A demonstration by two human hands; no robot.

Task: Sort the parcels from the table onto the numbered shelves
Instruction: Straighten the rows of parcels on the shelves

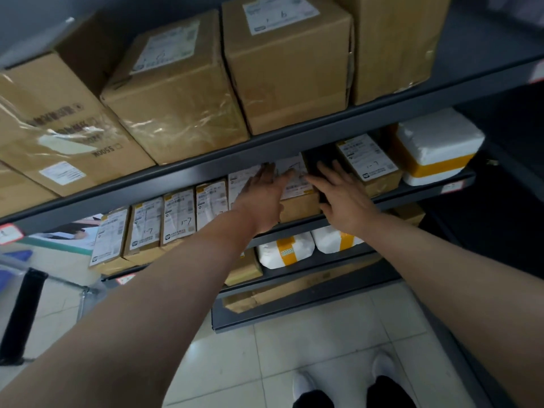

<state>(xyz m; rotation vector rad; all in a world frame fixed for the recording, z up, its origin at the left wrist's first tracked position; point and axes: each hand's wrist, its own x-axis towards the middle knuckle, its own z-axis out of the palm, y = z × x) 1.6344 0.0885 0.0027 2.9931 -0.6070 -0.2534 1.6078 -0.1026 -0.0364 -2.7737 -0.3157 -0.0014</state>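
A small brown cardboard parcel (297, 189) with a white label stands on the middle shelf (412, 191), in a row of similar labelled parcels (179, 219). My left hand (265, 195) lies flat against its left side and top, fingers spread. My right hand (341, 195) presses on its right side, fingers apart, beside a dark gap in the row. Another labelled parcel (368, 163) stands just right of that gap. Neither hand curls around the parcel.
Large cardboard boxes (288, 63) fill the upper shelf. A white foam box with yellow tape (435, 148) sits at the right end of the middle shelf. White taped bags (285, 248) lie on the shelf below. Tiled floor and my shoes are underneath.
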